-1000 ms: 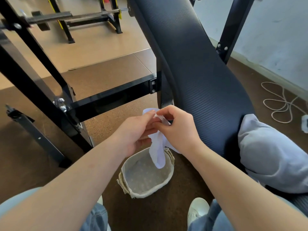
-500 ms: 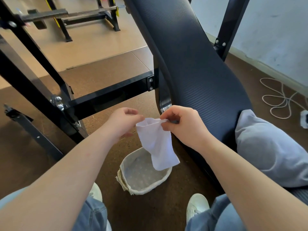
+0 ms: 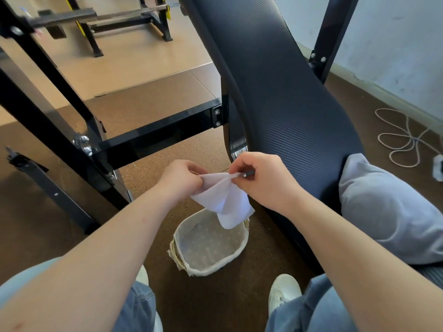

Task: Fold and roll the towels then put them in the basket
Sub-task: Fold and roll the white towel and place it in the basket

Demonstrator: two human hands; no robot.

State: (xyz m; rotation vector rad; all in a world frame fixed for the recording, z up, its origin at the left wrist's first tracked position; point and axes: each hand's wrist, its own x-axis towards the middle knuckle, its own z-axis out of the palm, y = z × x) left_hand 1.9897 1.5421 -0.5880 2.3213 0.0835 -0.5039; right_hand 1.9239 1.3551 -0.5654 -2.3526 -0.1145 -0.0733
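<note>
A small white towel (image 3: 225,202) hangs in the air between my hands. My left hand (image 3: 179,182) pinches its upper left edge and my right hand (image 3: 263,180) pinches its upper right corner. The cloth droops folded below my fingers, its lower tip over the far rim of the basket. The lined woven basket (image 3: 237,254) stands on the brown floor between my feet, with nothing inside it. A pale grey bundle of cloth (image 3: 388,209) lies on the black bench at the right.
The padded black bench (image 3: 282,92) slopes up to the right of my hands. A black steel frame bar (image 3: 158,135) crosses to the left. A white cord (image 3: 398,137) coils on the floor at far right. My white shoes (image 3: 282,291) flank the basket.
My hands pulled apart and spread the towel, then came a little closer again; the towel now hangs bunched and folded, shorter than half a second ago.
</note>
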